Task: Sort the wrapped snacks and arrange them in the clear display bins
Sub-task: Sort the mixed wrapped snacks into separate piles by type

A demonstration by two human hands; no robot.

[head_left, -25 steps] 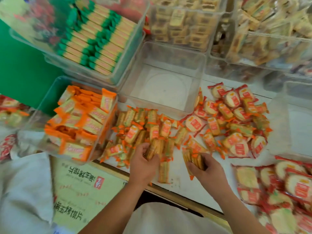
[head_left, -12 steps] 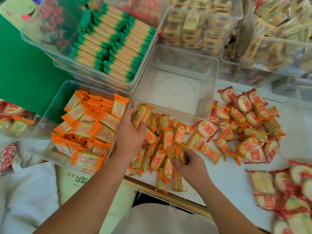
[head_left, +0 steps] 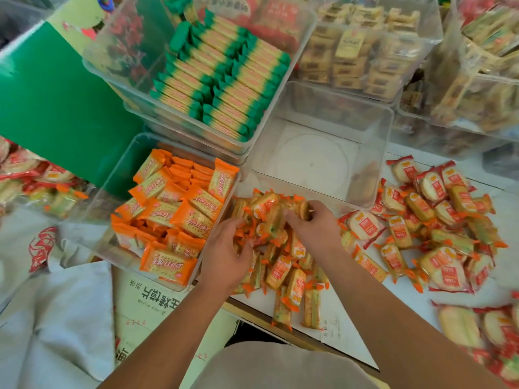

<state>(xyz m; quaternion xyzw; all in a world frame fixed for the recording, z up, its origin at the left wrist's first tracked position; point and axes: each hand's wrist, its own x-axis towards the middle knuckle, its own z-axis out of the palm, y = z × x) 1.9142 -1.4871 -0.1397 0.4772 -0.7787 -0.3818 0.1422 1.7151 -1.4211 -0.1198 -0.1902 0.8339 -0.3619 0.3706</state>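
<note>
Left hand [head_left: 224, 248] and right hand [head_left: 314, 228], close together at centre, each grip orange-tipped snack packs [head_left: 283, 265] heaped on the white bench [head_left: 505, 203], just below the empty clear bin [head_left: 309, 164] at 12 o'clock. Orange cracker packs [head_left: 179, 220] at 9 o'clock and a carton [head_left: 151, 304] at 7 o'clock bear upside-down Chinese characters.

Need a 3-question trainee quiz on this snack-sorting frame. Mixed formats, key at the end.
1. True or false: the centre bin, just beyond the hands, holds snacks.
2. The packets in the left bin, beside the left hand, are: A green, B orange, C blue.
3. Fill in: the ___ hand is nearer the centre bin.
Key: 1 false, it is bare. 2 B. 3 right hand.
</note>
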